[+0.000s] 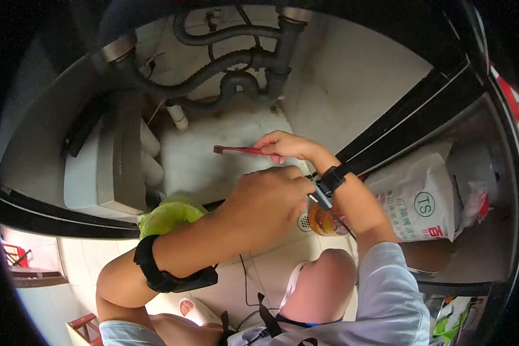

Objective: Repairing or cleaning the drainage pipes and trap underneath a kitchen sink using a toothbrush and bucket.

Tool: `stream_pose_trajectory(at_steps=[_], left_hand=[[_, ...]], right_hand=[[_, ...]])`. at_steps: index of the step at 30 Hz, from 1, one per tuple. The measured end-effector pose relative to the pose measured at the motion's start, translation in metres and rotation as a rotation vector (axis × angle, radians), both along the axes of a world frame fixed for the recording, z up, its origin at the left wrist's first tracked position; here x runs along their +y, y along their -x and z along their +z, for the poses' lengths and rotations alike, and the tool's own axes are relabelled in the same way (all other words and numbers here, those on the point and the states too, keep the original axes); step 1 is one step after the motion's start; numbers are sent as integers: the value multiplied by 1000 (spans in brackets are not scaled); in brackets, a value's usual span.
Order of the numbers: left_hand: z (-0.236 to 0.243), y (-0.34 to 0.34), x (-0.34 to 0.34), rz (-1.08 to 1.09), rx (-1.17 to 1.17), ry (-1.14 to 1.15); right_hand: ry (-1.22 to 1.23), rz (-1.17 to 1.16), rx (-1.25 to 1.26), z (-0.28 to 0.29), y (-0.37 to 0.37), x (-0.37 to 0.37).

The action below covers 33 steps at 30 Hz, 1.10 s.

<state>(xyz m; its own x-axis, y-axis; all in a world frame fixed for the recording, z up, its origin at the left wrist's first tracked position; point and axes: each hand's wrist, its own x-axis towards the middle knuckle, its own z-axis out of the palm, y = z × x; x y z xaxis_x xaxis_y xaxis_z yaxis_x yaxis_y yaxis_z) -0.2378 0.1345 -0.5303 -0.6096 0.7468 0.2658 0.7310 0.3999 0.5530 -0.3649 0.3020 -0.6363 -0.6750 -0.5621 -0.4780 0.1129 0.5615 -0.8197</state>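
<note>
In my right hand (287, 145) is a slim red toothbrush (242, 150), pinched near its handle end. Its dark-bristled head points left over the pale cabinet floor. My left hand (271, 199), slightly blurred, is closer to me, its fingers curled toward my right wrist. Whatever those fingers may hold is hidden. A black strap (333, 179) circles the right wrist, with a small silver and black piece (321, 198) beside the left fingertips. I cannot tell whether the fingers touch it. Another black wrist device (176, 279) sits on my left forearm.
Dark corrugated drain pipes (230, 60) run across the cabinet's back. A white pipe stub (178, 117) rises from its floor. A white boxy unit (106, 167) stands left, above a green-lined bin (170, 216). At right are a white printed sack (415, 199) and an orange-labelled container (327, 222).
</note>
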Motion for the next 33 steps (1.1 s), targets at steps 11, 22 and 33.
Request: stream_pose_trajectory(at_steps=[11, 22, 33], left_hand=[[-69, 57, 20, 226, -439, -96], [-111, 94, 30, 507, -840, -242], [-95, 172, 54, 590, -755, -390]], right_hand=[[297, -467, -85, -119, -9, 39], [278, -671, -66, -139, 9, 61], [540, -823, -185, -167, -2, 56]])
